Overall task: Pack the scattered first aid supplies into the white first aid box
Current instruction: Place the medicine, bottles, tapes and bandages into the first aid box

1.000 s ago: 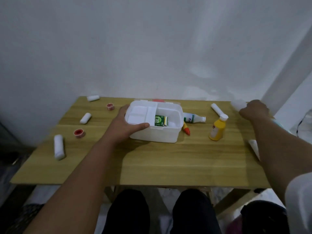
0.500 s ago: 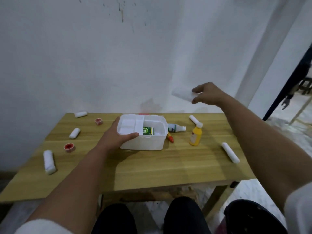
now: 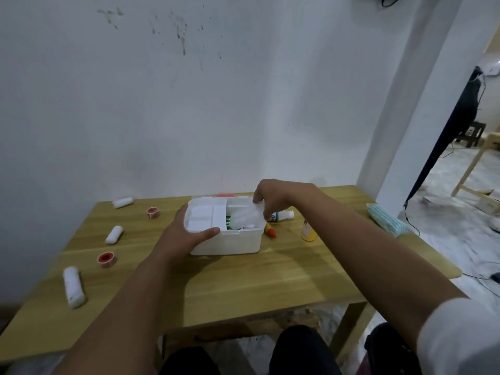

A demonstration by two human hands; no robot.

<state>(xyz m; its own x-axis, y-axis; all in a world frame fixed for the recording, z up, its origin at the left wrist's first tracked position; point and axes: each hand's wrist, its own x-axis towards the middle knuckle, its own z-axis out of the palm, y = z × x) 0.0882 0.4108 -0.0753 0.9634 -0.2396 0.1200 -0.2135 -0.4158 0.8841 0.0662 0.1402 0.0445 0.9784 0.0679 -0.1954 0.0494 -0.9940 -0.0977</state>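
Left hand point(image 3: 180, 234) has its grip clamped on the near-left corner of the white first aid box point(image 3: 230, 240), thumb along the front rim, fingers round the left wall. Right hand point(image 3: 273, 197) is over the box's right compartment, grip pinching a blurred white packet point(image 3: 244, 215) that sits partly inside. Box is open, white tray insert point(image 3: 207, 215) in its left half, green carton point(image 3: 229, 222) beside the insert. Box stands mid-desk toward the back, near the wall.

Just right of the box: small orange tube point(image 3: 270, 231), white bottle point(image 3: 282, 215) lying down, yellow bottle point(image 3: 308, 231) partly behind the right forearm. Blue-green pack point(image 3: 387, 219) lies at the desk's right edge. Left side: three white gauze rolls point(image 3: 123, 202) point(image 3: 114, 234) point(image 3: 73, 286), two red tape rolls point(image 3: 153, 212) point(image 3: 107, 259), all well apart from the box. Desk point(image 3: 270, 280) front strip is bare wood between the arms.
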